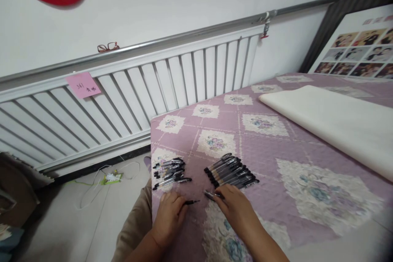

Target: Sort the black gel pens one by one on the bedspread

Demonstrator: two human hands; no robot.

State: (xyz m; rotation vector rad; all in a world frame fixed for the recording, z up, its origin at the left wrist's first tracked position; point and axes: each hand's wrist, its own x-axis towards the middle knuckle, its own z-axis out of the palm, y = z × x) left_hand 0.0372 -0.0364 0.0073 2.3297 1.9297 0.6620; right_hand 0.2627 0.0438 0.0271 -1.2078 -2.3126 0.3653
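Note:
Near the table's front corner, my left hand (170,212) is closed on a black pen (190,202), its thin bare tip pointing right. My right hand (235,202) pinches what looks like a dark pen cap (210,195) with a shiny clip; its far end is hidden by the fingers. The two pieces are apart, a small gap between them. Just beyond my right hand lies a neat row of several capped pens (231,171), side by side and slanted. Beyond my left hand is a looser group of several pens (168,172).
A purple quilted cloth (221,123) with floral patches covers the table. A folded white sheet (331,118) lies to the right, below a photo board (359,49). Behind stands a white radiator (172,82) with a pink note (82,84). A power strip (112,178) with cables lies on the floor.

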